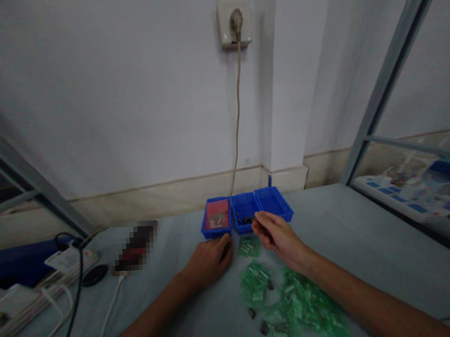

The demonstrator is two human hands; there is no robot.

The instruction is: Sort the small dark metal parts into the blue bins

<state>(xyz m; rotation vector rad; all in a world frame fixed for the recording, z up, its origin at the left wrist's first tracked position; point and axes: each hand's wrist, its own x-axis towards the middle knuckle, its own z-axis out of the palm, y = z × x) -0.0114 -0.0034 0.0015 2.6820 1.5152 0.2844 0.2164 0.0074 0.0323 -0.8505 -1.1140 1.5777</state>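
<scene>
My left hand (210,258) rests on the table below the left blue bin, its fingers curled round small dark parts. My right hand (274,233) is at the front edge of the middle bin, with thumb and fingertips pinched together; what they hold is too small to name. A pink bag with small pieces (217,213) lies in the left blue bin (216,234). Small dark parts (245,220) lie in the middle blue bin (243,201). The right blue bin (273,201) shows a bare bottom. Green plastic bags (301,299) of small metallic parts lie beneath my right forearm.
A few dark pieces (264,328) lie beside the bags. A pixelated dark object (136,248) with a white cable, a round black disc (95,275) and a power strip (15,321) are at left. Metal frame posts (388,77) rise at both sides, before the wall.
</scene>
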